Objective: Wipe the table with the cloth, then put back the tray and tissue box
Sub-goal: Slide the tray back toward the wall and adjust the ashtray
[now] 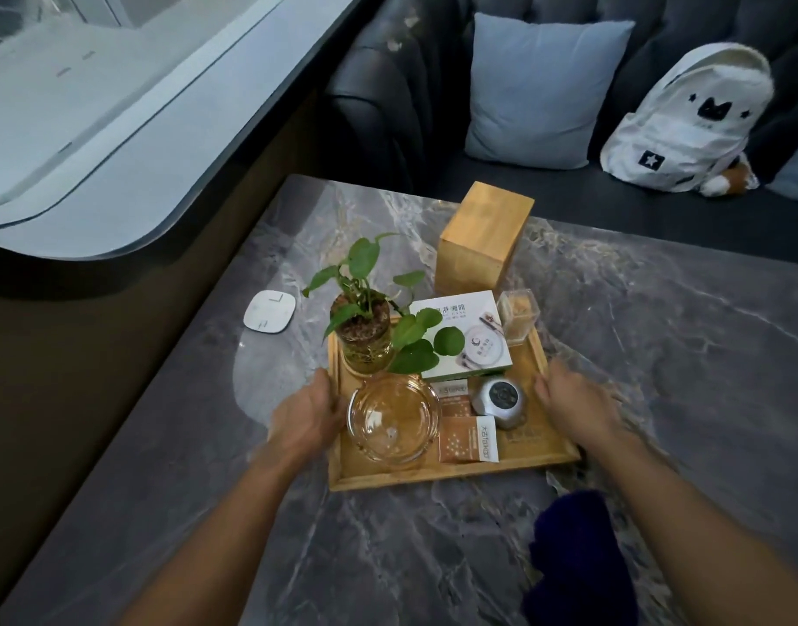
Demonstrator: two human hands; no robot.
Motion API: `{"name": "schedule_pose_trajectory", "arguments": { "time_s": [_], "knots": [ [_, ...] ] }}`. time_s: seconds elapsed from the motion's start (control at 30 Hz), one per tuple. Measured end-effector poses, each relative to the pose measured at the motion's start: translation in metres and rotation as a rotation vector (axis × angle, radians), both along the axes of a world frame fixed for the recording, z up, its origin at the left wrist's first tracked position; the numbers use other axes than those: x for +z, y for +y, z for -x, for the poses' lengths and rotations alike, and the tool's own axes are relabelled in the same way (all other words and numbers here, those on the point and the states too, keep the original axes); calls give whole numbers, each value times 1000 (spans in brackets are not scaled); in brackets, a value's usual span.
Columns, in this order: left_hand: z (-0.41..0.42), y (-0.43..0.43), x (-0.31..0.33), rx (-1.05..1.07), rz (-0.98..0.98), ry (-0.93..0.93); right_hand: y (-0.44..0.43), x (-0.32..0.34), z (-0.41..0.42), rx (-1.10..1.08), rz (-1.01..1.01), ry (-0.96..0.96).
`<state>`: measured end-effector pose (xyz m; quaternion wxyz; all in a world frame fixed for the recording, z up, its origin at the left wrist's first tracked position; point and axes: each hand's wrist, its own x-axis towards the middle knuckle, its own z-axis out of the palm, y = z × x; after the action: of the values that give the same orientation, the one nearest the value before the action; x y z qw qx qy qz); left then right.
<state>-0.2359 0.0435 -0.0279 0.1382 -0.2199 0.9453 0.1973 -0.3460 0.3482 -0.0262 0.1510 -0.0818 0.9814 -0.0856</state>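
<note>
A wooden tray [442,475] sits on the grey marble table [659,354]. It carries a potted plant [365,336], a glass ashtray [392,420], a white box [467,336], small packets and a round silver device [500,399]. My left hand [309,415] grips the tray's left rim. My right hand [573,402] rests on the right rim, fingers curled over the edge. Behind the tray stands a wooden tissue box [483,239]. A dark blue cloth [578,562] lies crumpled on the table near my right forearm.
A white square pad [270,310] lies left of the tray. A small clear box [518,314] stands at the tray's far right corner. Beyond the table is a dark sofa with a pale blue cushion [539,90] and a white backpack [690,119]. A window ledge runs along the left.
</note>
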Motion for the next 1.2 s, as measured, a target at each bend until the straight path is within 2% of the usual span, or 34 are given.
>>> {"name": "schedule_pose_trajectory", "arguments": {
  "time_s": [0.3,0.57,0.73,0.83,0.9,1.1,1.2],
  "knots": [
    [-15,-1,4,-46,86,24,0,-2,-9,50,-10,30],
    [-70,-17,11,89,80,58,-36,16,-27,163,15,36],
    [-120,-31,12,208,116,36,-73,18,-42,282,18,30],
    [-158,-38,11,299,105,31,-102,18,-48,453,-92,103],
    [-183,-39,9,359,96,23,-122,16,-51,550,-41,71],
    [-238,-28,11,648,5,5,-175,9,-63,730,18,68],
    [-255,-19,13,782,-40,1,-197,6,-71,824,-41,96]
  ]
}}
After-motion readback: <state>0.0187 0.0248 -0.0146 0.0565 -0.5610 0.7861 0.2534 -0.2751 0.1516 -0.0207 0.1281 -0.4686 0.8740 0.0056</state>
